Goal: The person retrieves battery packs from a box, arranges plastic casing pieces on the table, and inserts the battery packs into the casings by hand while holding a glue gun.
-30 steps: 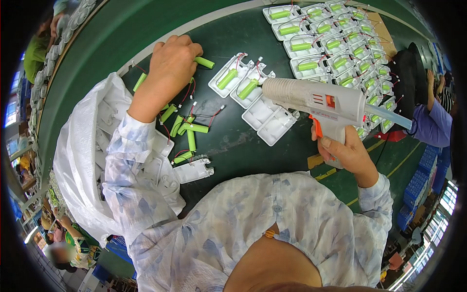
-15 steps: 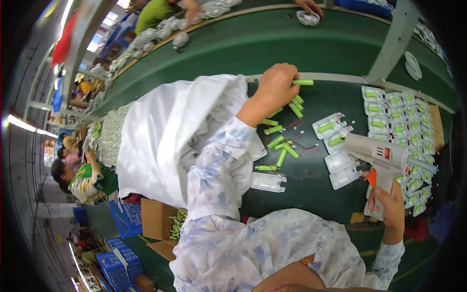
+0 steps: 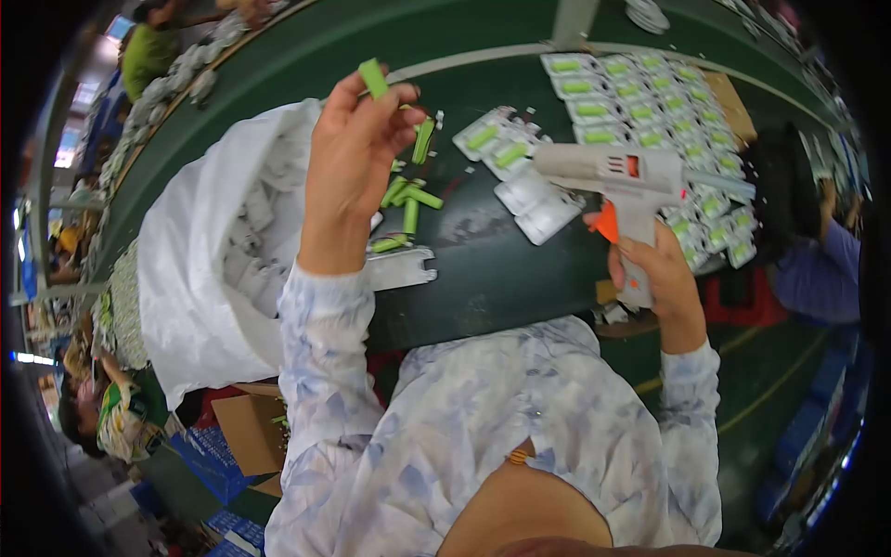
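My left hand (image 3: pixel 357 139) is raised at the table's far side, its fingers closed on a green cylindrical battery (image 3: pixel 373 79). Below and to its right lies a loose pile of green batteries (image 3: pixel 408 197), some with thin wires. My right hand (image 3: pixel 661 274) is wrapped around the handle of a grey-white hot glue gun (image 3: pixel 608 169) with an orange trigger. The gun's nozzle points left, over white plastic housings. Two of these, by the nozzle, hold a battery (image 3: pixel 483 138); the white housing (image 3: pixel 538 206) nearer me shows no battery.
Rows of white housings with batteries (image 3: pixel 640 111) cover the right of the dark table (image 3: pixel 483 302). A large white sack (image 3: pixel 186 278) of white parts stands left, above a cardboard box (image 3: pixel 246 432). Other people sit at left and right. A metal post (image 3: pixel 574 23) rises at the back.
My view has turned, shifting the table scene left and up. My left hand, still holding a battery, has rotated so its palm side shows. The glue gun stays in my right hand.
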Available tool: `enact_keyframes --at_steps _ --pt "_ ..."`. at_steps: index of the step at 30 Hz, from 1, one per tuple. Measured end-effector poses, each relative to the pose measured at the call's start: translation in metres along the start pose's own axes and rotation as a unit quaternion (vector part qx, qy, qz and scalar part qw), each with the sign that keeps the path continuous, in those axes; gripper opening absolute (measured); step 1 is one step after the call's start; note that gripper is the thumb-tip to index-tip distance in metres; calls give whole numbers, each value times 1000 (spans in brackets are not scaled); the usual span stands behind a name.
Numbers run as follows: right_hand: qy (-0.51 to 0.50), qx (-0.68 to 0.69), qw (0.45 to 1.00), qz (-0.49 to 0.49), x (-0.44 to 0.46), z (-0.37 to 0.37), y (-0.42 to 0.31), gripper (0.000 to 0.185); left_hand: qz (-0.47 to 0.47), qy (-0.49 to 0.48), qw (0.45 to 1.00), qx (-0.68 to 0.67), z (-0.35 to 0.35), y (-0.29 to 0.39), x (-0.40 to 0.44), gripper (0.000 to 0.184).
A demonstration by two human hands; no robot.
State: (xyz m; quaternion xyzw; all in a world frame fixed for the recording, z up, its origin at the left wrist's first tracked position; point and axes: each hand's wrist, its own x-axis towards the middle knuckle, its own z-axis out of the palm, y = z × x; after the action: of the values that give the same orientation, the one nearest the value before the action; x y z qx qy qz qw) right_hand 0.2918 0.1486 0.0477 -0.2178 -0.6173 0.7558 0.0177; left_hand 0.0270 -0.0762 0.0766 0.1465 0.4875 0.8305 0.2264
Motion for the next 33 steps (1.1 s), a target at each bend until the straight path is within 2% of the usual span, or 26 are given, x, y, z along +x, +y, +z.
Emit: enact_keyframes --at_steps 2,3,6,9,10,13,14,17,20,23,24,27,30,33 --pt "14 32 999 -24 -3 2 3 48 -49 -39 998 13 2 -20 -27 21" --pt "4 32 999 -16 -4 -2 3 45 -69 -57 996 23 0 -29 -37 19" --pt "-19 41 999 9 -8 -8 6 40 -143 -25 983 109 1 -61 -66 12" --pt "-2 53 999 -6 -11 -4 6 40 -176 -8 978 114 -8 -76 -73 11" --pt "-3 53 999 -4 -11 -5 6 40 -172 6 977 129 -11 -76 -73 19" --pt "-7 54 999 -1 -10 -5 7 40 -71 -4 971 228 -17 -82 -75 29" --pt "-7 52 999 -1 -9 -7 7 40 -78 -8 960 270 -18 -81 -76 35" --pt "-7 60 998 -1 -8 -7 6 40 -106 -42 957 268 -13 -77 -78 31" --pt "-4 58 998 3 -6 -8 3 39 -92 -100 939 316 -15 -83 -87 29" --pt "0 52 999 10 -8 -11 5 40 -89 -116 928 344 -26 -95 -90 30" --pt "-1 50 999 13 -8 -12 5 40 -110 -89 924 355 -20 -91 -91 27" --pt "-12 34 999 11 -9 -17 6 40 -11 -181 802 570 -20 -79 -91 22" --pt "-9 37 999 7 -9 -19 9 41 150 -198 749 614 -2 -70 -85 20" --pt "-7 32 999 7 -9 -17 6 39 193 -242 764 566 8 -85 -79 24"
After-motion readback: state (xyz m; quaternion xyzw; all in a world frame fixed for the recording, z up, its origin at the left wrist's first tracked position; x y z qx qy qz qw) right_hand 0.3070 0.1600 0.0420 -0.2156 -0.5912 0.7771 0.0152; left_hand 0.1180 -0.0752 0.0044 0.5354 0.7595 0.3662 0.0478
